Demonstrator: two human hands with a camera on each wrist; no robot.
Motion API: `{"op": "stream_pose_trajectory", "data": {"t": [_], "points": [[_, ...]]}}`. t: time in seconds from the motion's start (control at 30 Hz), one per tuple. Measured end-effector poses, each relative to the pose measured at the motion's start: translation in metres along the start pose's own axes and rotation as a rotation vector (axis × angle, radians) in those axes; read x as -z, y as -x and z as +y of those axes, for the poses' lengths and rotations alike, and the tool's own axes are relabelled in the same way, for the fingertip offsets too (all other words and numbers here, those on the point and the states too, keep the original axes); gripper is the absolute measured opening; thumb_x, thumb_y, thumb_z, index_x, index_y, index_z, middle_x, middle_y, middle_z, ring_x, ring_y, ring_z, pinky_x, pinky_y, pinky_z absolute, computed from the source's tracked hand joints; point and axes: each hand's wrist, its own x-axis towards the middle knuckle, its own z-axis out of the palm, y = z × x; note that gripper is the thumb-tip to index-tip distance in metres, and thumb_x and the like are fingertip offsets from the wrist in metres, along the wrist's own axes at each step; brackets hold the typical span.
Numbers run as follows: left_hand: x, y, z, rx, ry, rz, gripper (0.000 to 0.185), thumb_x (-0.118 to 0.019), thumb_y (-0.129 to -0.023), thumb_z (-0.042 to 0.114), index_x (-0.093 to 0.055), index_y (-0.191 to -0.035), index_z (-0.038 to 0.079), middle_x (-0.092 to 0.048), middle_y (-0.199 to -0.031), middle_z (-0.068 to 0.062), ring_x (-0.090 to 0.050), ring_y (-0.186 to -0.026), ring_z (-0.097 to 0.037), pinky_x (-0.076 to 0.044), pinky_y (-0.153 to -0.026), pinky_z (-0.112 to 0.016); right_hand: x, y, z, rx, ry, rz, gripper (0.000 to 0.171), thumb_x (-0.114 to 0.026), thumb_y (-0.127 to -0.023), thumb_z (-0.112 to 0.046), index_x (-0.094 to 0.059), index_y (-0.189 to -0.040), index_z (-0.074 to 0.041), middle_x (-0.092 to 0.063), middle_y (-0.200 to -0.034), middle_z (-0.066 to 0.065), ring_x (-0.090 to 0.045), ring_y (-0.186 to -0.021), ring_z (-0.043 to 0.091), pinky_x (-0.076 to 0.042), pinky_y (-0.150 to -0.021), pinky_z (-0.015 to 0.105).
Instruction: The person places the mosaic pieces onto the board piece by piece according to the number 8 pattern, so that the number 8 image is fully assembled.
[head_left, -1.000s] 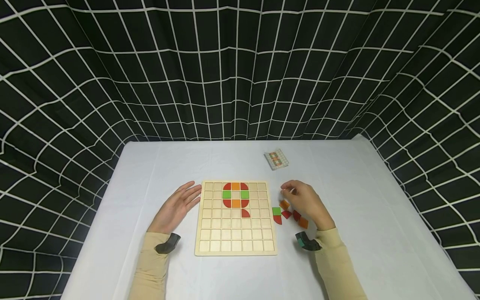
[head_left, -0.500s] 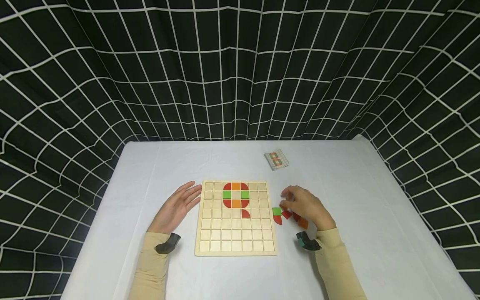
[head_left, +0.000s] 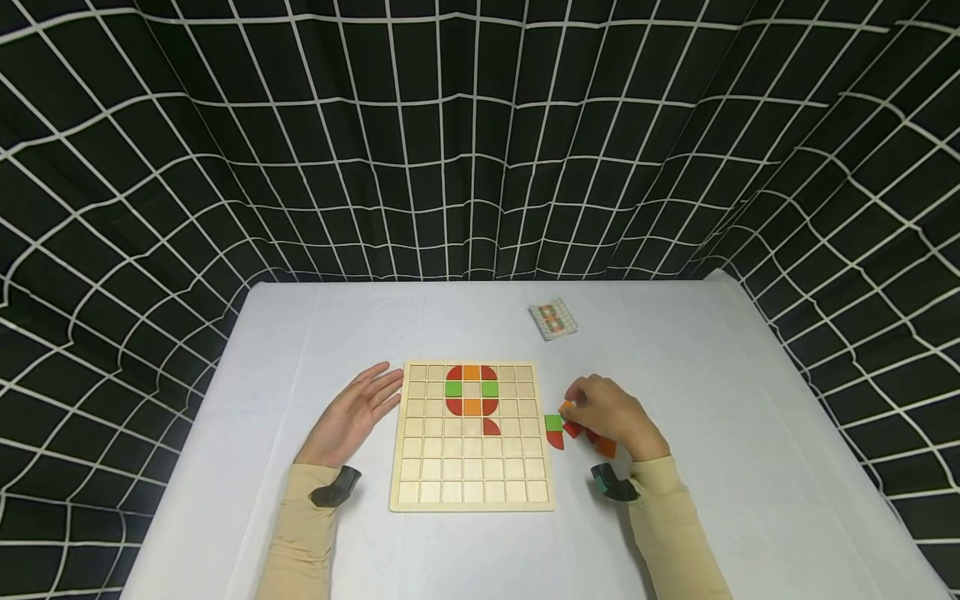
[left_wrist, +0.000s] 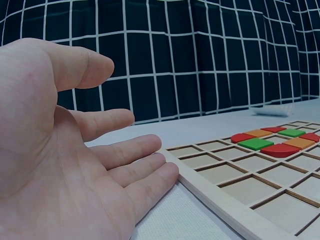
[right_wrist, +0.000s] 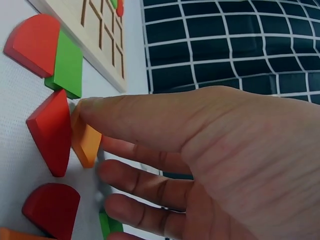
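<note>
My right hand (head_left: 611, 414) is just right of the wooden grid board (head_left: 474, 492). Its thumb and index finger pinch an orange square tile (right_wrist: 86, 137), seen tilted in the right wrist view. Around it lie a red tile (right_wrist: 52, 132), a green square tile (right_wrist: 67, 65), a red quarter-round tile (right_wrist: 37, 45) and a darker red one (right_wrist: 52, 210). On the board, red, orange and green tiles form a ring, with a single red quarter-round tile (head_left: 491, 427) below it. My left hand (head_left: 351, 419) rests with fingers extended, fingertips at the board's left edge.
A small stack of cards (head_left: 553, 319) printed with a coloured pattern lies beyond the board to the right. Another orange tile (head_left: 606, 447) is by my right wrist, and a green piece (right_wrist: 110, 225) shows under the fingers. A dark grid-patterned curtain (head_left: 480, 167) borders the white table.
My right hand has come down and slightly toward me onto the loose tiles, and its thumb and index finger now pinch the orange tile. The left hand has not moved.
</note>
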Motion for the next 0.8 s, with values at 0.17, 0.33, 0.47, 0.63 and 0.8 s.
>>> {"op": "stream_pose_trajectory", "data": {"t": [0.17, 0.33, 0.47, 0.63, 0.8], "points": [[-0.0014, 0.0002, 0.0015, 0.001, -0.019, 0.004, 0.057, -0.023, -0.114, 0.023, -0.001, -0.161, -0.001, -0.010, -0.167, -0.029, -0.011, -0.157, -0.040, -0.036, -0.124, -0.030, -0.0008, 0.0003, -0.0018, -0.006, 0.011, -0.004, 0.028, -0.071, -0.092, -0.029, -0.070, -0.110, -0.007, -0.063, -0.103, 0.007, -0.054, -0.095, 0.022, -0.057, -0.084, 0.044], [-0.0039, 0.0007, 0.0037, 0.004, -0.024, 0.004, 0.057, -0.023, -0.114, 0.022, -0.001, -0.161, -0.002, -0.010, -0.167, -0.029, -0.011, -0.157, -0.040, -0.035, -0.124, -0.030, -0.0015, -0.0001, -0.0037, -0.015, 0.006, 0.000, 0.025, -0.071, -0.092, -0.028, -0.068, -0.107, -0.008, -0.062, -0.100, 0.006, -0.054, -0.090, 0.020, -0.055, -0.078, 0.039], [-0.0043, 0.0010, 0.0040, 0.004, -0.017, 0.001, 0.057, -0.023, -0.114, 0.022, -0.002, -0.161, -0.002, -0.010, -0.167, -0.030, -0.011, -0.157, -0.040, -0.036, -0.124, -0.030, -0.0018, -0.0002, -0.0048, -0.027, -0.043, -0.021, 0.025, -0.070, -0.093, -0.025, -0.063, -0.109, -0.008, -0.063, -0.090, 0.005, -0.057, -0.070, 0.018, -0.049, -0.064, 0.030], [-0.0035, 0.0008, 0.0027, 0.002, -0.012, 0.002, 0.056, -0.023, -0.114, 0.022, -0.002, -0.161, -0.002, -0.010, -0.167, -0.030, -0.011, -0.157, -0.040, -0.037, -0.123, -0.030, -0.0016, 0.0007, -0.0056, -0.011, -0.090, -0.009, 0.025, -0.067, -0.095, -0.020, -0.062, -0.116, -0.008, -0.067, -0.091, 0.007, -0.057, -0.060, 0.016, -0.048, -0.060, 0.028], [-0.0010, 0.0001, 0.0010, -0.001, -0.003, 0.002, 0.056, -0.022, -0.114, 0.022, -0.002, -0.161, -0.001, -0.010, -0.167, -0.029, -0.011, -0.157, -0.040, -0.037, -0.123, -0.029, 0.0008, 0.0022, -0.0067, 0.038, -0.156, 0.040, 0.023, -0.066, -0.097, -0.018, -0.066, -0.118, -0.008, -0.066, -0.088, 0.005, -0.058, -0.060, 0.017, -0.049, -0.059, 0.027]]}}
